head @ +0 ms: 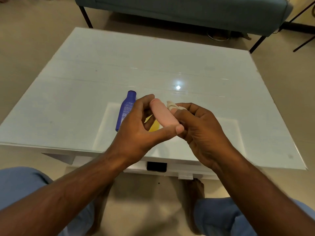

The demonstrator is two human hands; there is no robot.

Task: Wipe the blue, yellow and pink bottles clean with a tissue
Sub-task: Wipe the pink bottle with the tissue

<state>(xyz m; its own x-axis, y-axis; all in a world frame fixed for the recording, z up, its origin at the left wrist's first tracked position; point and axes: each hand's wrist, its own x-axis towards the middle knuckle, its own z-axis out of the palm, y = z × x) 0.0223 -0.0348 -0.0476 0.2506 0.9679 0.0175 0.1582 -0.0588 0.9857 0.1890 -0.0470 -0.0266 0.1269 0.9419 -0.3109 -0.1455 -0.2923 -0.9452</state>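
Two bare hands meet above the near edge of a white table. The left hand holds a small pink bottle lengthwise, its fingers curled round the far end and its thumb pressed against the near end. The right hand pinches a crumpled white tissue in its curled fingers, and the tissue touches the right side of the pink bottle near its far end. Just behind the left hand, a blue bottle lies on its side on the table, cap pointing away from the person. A yellow bottle lies on the table under the hands, mostly hidden by them. Beyond the table stands a teal sofa on dark legs. At the bottom, the person's knees in blue trousers frame the view.
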